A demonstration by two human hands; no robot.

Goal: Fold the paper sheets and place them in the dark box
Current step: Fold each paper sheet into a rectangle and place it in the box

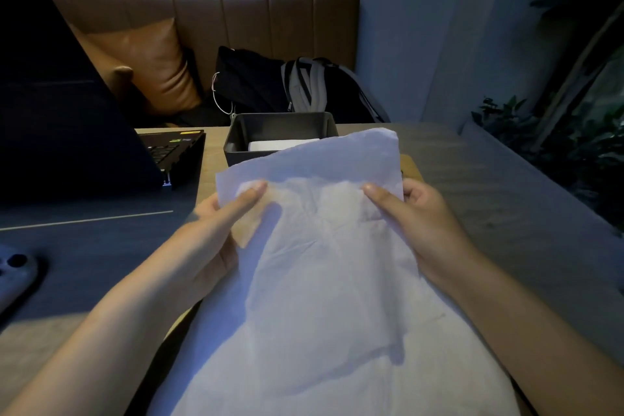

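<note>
Thumbs of the left hand (216,230) and right hand (415,213) pinch the thin paper sheet (320,246), raised before the dark box (236,142) at twelve o'clock. Uneven pulling could tear it; its limp far edge may skew the fold.

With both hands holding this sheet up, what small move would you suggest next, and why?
Probably bring the held top edge down toward you to make a fold: the left hand and right hand pinch the unfolded paper sheet, and the dark box is behind it.
</note>
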